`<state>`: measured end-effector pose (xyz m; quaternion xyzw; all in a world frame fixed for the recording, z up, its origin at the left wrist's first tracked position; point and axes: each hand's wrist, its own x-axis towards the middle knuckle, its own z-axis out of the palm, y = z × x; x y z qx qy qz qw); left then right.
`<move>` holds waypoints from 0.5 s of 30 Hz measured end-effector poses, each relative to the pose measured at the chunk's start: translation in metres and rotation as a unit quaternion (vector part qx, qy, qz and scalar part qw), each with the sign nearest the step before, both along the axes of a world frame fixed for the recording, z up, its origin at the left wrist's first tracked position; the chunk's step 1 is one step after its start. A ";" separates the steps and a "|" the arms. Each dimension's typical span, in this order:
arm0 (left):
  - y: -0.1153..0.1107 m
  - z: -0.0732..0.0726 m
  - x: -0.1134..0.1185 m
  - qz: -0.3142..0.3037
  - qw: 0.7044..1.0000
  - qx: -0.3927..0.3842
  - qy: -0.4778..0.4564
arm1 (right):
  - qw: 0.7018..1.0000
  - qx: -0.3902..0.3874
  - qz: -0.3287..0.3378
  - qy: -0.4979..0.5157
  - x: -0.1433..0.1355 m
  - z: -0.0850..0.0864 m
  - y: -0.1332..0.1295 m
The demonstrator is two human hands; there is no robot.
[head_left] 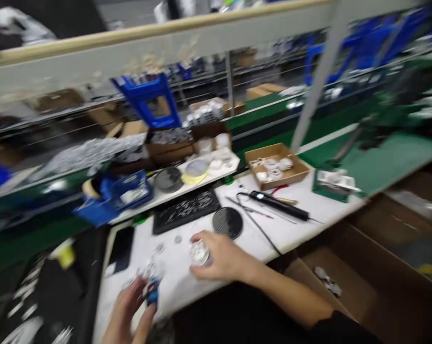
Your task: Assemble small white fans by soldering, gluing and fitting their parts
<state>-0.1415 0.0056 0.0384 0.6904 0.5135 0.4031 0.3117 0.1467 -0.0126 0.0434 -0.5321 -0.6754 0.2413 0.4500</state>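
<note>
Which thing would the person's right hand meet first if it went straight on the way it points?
Probably the small round piece lying beyond the white round part in the right hand, though blur leaves depth and height unclear.

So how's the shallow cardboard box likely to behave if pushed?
The shallow cardboard box likely slides rather than tips: low walls, broad base. Probably light for its size, given thin card and only part filling. The round white parts look loose inside, so a sharp push may shift them.

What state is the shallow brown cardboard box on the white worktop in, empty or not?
Not empty: the box holds several white round parts.
</note>
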 end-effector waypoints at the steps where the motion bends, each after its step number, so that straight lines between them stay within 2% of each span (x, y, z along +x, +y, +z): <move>1: -0.009 0.004 -0.006 -0.005 1.000 -0.023 0.000 | 1.000 0.002 -0.001 0.023 0.003 0.001 -0.002; 5: -0.022 0.011 0.000 -0.026 0.999 -0.028 -0.028 | 0.998 0.016 0.020 0.054 0.013 0.007 0.000; 11: -0.026 0.014 0.021 -0.001 0.996 -0.052 -0.067 | 0.990 0.057 0.071 0.104 0.010 0.012 0.001; 13: -0.027 0.011 0.023 -0.006 0.995 -0.056 -0.083 | 0.986 0.033 0.074 0.145 0.005 0.008 0.004; 15: -0.030 0.006 0.026 -0.027 0.993 -0.060 -0.102 | 0.972 -0.025 0.077 0.219 -0.001 0.002 0.006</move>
